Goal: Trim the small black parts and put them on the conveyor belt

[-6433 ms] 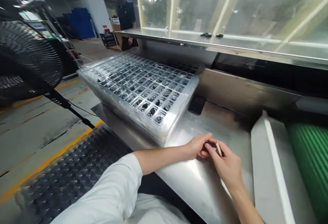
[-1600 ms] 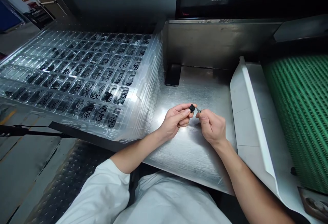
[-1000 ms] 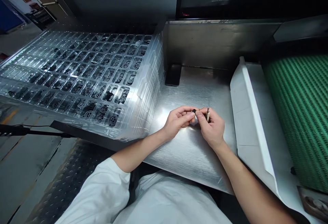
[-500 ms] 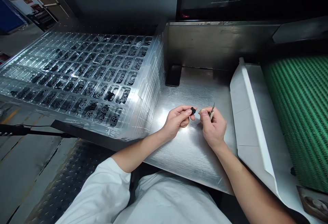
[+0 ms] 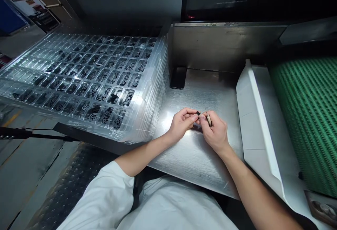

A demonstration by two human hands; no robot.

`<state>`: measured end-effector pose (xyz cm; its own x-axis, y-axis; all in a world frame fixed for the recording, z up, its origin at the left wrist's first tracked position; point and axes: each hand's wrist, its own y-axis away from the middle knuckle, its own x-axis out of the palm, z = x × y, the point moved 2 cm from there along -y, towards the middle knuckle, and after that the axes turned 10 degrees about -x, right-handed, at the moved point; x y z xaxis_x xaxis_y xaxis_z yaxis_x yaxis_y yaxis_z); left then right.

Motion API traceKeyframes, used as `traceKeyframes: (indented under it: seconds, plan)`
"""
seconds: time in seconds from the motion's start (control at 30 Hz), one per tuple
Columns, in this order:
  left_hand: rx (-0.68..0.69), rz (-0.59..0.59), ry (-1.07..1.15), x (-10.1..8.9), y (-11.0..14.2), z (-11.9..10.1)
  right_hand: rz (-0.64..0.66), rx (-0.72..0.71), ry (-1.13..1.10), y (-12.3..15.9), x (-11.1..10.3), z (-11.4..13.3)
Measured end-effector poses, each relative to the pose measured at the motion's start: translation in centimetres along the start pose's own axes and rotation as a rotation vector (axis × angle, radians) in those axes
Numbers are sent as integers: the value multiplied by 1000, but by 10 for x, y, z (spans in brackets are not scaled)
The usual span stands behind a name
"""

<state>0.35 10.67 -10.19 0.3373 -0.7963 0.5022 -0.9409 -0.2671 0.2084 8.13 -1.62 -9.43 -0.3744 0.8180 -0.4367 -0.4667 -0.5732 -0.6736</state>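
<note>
Far left: one stack of clear blister trays (image 5: 86, 79), exact tray count unreadable; pockets hold many small black round parts.
One dark phone (image 5: 178, 77) flat on steel table (image 5: 200, 153), just right of stack.
Centre: left hand (image 5: 181, 124) curled, thumb and forefinger pinching one small black part (image 5: 197, 113) above table.
Right hand (image 5: 214, 132) closed round one thin metal tool (image 5: 208, 118), fingertips touching part.
Right: one white guide (image 5: 256, 117), one green ribbed belt (image 5: 308, 117).
</note>
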Motion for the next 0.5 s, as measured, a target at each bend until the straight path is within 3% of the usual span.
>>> traceKeyframes:
  seconds: [0.5]
  plan:
    - [-86,-23,16,2,0,-1,-121,177,8,1,-1,-5]
